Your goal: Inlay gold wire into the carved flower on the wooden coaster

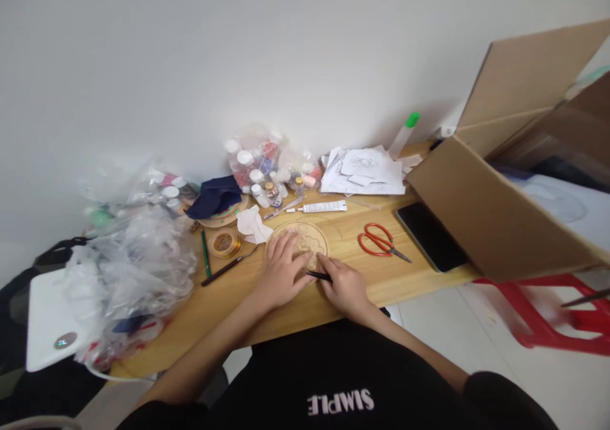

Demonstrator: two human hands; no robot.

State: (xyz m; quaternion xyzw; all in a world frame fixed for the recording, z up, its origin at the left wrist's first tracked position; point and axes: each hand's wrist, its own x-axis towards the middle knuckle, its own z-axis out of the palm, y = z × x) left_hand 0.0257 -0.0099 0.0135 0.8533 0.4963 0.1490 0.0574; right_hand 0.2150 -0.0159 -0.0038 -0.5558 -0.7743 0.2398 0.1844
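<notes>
A round wooden disc (309, 235) with a line pattern on its face lies on the wooden table (362, 271). My left hand (281, 270) rests flat on the disc's near left part, fingers stretched out. My right hand (345, 285) is closed on a thin dark tool (318, 275), whose tip touches the disc's near edge. Both forearms reach in from the bottom of the view.
Red-handled scissors (380, 239) and a dark tablet (431, 235) lie to the right, beside an open cardboard box (495, 208). Behind the disc are small paint jars (267, 176), papers (365, 171), a white tube (324, 207) and a tape roll (223, 243). Plastic bags (133, 271) are piled on the left.
</notes>
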